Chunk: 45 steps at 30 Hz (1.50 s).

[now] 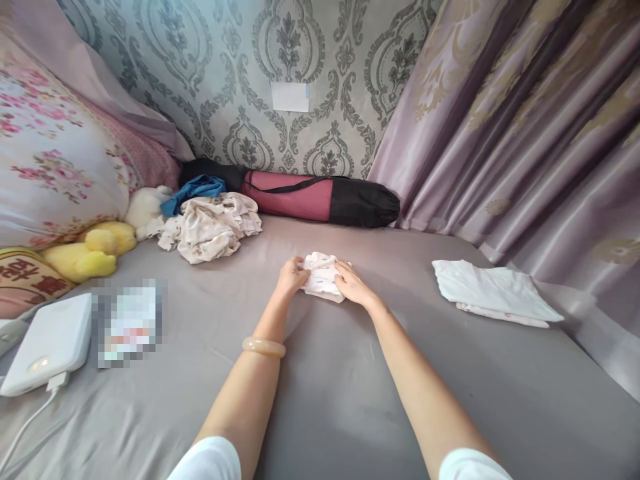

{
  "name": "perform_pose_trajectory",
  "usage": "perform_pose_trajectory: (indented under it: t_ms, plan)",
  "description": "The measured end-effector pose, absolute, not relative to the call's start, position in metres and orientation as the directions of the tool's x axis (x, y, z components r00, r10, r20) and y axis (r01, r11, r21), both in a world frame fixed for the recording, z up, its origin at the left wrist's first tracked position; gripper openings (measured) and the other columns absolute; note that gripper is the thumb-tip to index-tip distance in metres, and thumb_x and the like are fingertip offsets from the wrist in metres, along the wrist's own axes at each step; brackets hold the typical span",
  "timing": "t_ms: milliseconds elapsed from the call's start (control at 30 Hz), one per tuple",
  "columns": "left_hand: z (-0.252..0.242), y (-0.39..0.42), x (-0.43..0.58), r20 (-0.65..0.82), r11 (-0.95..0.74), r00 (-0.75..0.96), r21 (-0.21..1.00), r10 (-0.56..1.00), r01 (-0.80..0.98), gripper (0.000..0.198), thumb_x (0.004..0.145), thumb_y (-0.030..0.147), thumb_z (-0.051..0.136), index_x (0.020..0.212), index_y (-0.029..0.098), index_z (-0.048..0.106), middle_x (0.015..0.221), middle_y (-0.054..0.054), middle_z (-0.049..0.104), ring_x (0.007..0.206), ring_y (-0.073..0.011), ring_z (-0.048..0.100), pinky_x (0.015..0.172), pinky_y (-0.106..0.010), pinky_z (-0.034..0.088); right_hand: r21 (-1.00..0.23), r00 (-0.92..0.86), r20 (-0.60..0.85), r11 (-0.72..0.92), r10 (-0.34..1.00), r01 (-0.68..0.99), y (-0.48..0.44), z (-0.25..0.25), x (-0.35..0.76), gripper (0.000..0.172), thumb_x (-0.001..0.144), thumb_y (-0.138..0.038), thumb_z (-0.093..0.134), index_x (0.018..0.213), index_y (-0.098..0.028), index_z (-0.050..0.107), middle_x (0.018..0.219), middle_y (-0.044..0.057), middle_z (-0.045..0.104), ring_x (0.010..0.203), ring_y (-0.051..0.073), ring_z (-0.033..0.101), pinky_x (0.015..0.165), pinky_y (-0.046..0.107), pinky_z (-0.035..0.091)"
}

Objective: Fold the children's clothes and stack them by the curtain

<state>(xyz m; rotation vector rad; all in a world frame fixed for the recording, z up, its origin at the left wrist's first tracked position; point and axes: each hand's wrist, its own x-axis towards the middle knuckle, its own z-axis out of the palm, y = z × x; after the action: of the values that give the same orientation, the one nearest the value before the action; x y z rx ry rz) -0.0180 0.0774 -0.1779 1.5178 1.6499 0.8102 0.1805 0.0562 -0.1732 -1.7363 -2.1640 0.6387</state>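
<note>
Toward the far edge of the grey surface (350, 380), the left hand (291, 277) grips a folded cloth (321, 272) by its left side. The right hand (354, 285) rests open across its right.

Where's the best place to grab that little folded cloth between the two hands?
Probably its left and right edges together, fingers slid under from both sides: the folded cloth lies flat and compact on the grey sheet, and the left hand and right hand touch those edges. Supporting both should keep it folded.
</note>
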Motion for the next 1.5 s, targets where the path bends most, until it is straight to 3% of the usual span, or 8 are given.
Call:
perform_pose_trajectory:
  t_ms: [333, 467, 600, 867, 1067, 1233, 1400, 1500]
  plan:
    - [-0.174, 0.079, -0.022, -0.113, 0.126, -0.056, 0.852, 0.992, 0.509, 0.043, 0.071, 0.015, 0.062, 0.114, 0.012, 0.063, 0.097, -0.012, 0.071, 0.082, -0.0198, 0.066, 0.069, -0.024, 0.046, -0.520, -0.112, 0.004, 0.098, 0.994, 0.849, 0.051, -0.162, 0.176, 0.055, 0.093, -0.028, 0.033, 0.143, -0.010, 0.044, 0.155, 0.013, 0.032, 0.144, 0.020, 0.026, 0.118, 0.033, 0.021]
    - [-0.174, 0.083, -0.026, -0.101, 0.150, -0.124, 0.850, 0.987, 0.505, 0.037, 0.074, 0.015, 0.057, 0.110, 0.013, 0.065, 0.096, -0.011, 0.072, 0.088, -0.0209, 0.066, 0.075, -0.026, 0.046, -0.419, -0.021, 0.192, 0.102, 0.981, 0.902, 0.045, -0.134, 0.161, 0.057, 0.097, -0.031, 0.024, 0.148, -0.006, 0.033, 0.158, 0.014, 0.024, 0.148, 0.023, 0.014, 0.119, 0.041, 0.015]
    - [-0.176, 0.084, -0.030, -0.079, 0.156, -0.175, 0.859, 0.981, 0.488, 0.035, 0.078, 0.016, 0.053, 0.110, 0.013, 0.066, 0.097, -0.012, 0.072, 0.090, -0.0218, 0.066, 0.077, -0.027, 0.047, -0.250, -0.145, 0.383, 0.254, 0.912, 0.934, 0.038, -0.122, 0.132, 0.061, 0.099, -0.035, 0.020, 0.153, -0.006, 0.021, 0.161, 0.012, 0.013, 0.149, 0.022, 0.003, 0.120, 0.043, 0.004]
    - [-0.178, 0.086, -0.038, -0.063, 0.186, -0.271, 0.869, 0.960, 0.457, 0.033, 0.081, 0.019, 0.052, 0.109, 0.013, 0.066, 0.097, -0.012, 0.072, 0.087, -0.0221, 0.067, 0.076, -0.028, 0.048, -0.212, -0.290, -0.008, 0.282, 0.957, 0.936, 0.038, -0.167, 0.116, 0.062, 0.099, -0.038, 0.022, 0.149, -0.002, 0.031, 0.157, 0.016, 0.026, 0.146, 0.026, 0.022, 0.119, 0.040, 0.012]
    - [-0.177, 0.086, -0.040, -0.037, 0.186, -0.325, 0.879, 0.945, 0.440, 0.033, 0.083, 0.021, 0.050, 0.111, 0.015, 0.065, 0.103, -0.012, 0.071, 0.096, -0.0224, 0.066, 0.083, -0.029, 0.047, -0.226, -0.136, 0.250, 0.194, 0.959, 0.954, 0.042, -0.152, 0.128, 0.061, 0.100, -0.038, 0.015, 0.151, -0.006, 0.026, 0.158, 0.016, 0.025, 0.148, 0.025, 0.011, 0.119, 0.046, 0.002]
    - [-0.177, 0.086, -0.041, -0.029, 0.184, -0.342, 0.883, 0.939, 0.431, 0.032, 0.083, 0.020, 0.050, 0.111, 0.013, 0.065, 0.106, -0.014, 0.070, 0.100, -0.0242, 0.065, 0.086, -0.030, 0.046, -0.251, -0.130, -0.077, 0.107, 0.988, 0.962, 0.043, -0.155, 0.139, 0.062, 0.099, -0.036, 0.022, 0.148, 0.001, 0.030, 0.157, 0.018, 0.024, 0.147, 0.029, 0.017, 0.119, 0.045, 0.010]
    - [-0.176, 0.086, -0.041, -0.025, 0.181, -0.342, 0.884, 0.939, 0.430, 0.032, 0.083, 0.019, 0.050, 0.111, 0.013, 0.065, 0.107, -0.014, 0.070, 0.100, -0.0240, 0.065, 0.086, -0.030, 0.047, -0.215, -0.075, 0.249, 0.131, 0.966, 0.968, 0.041, -0.152, 0.129, 0.062, 0.100, -0.035, 0.020, 0.151, -0.001, 0.020, 0.160, 0.017, 0.014, 0.149, 0.025, 0.003, 0.119, 0.046, 0.002]
    - [-0.175, 0.085, -0.039, -0.018, 0.173, -0.335, 0.882, 0.942, 0.438, 0.032, 0.083, 0.020, 0.050, 0.110, 0.013, 0.065, 0.106, -0.014, 0.070, 0.099, -0.0233, 0.065, 0.086, -0.030, 0.047, -0.212, -0.202, 0.174, 0.237, 0.964, 0.948, 0.036, -0.162, 0.118, 0.060, 0.099, -0.035, 0.024, 0.150, -0.002, 0.027, 0.158, 0.017, 0.022, 0.148, 0.024, 0.010, 0.120, 0.043, 0.005]
